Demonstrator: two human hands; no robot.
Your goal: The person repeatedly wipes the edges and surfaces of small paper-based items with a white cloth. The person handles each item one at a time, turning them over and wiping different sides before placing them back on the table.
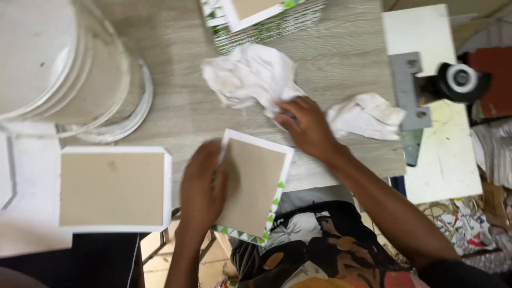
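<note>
- Left hand [202, 184] lies flat on a brown panel with a white border [255, 184] — pressing rather than gripping — at the wooden table's [176, 101] near edge.
- Right hand [308, 127] pinches a crumpled white cloth [250, 74] just beyond it.
- A similar panel [112, 189] lies left; a stack of panels [266, 21] sits at the far edge.

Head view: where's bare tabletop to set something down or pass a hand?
Free: the wood strip between the white bucket and the crumpled cloth, above the left board. Also right of the stacked boards. Crowded: centre, where the left hand presses a board and the right hand grips cloth.
</note>
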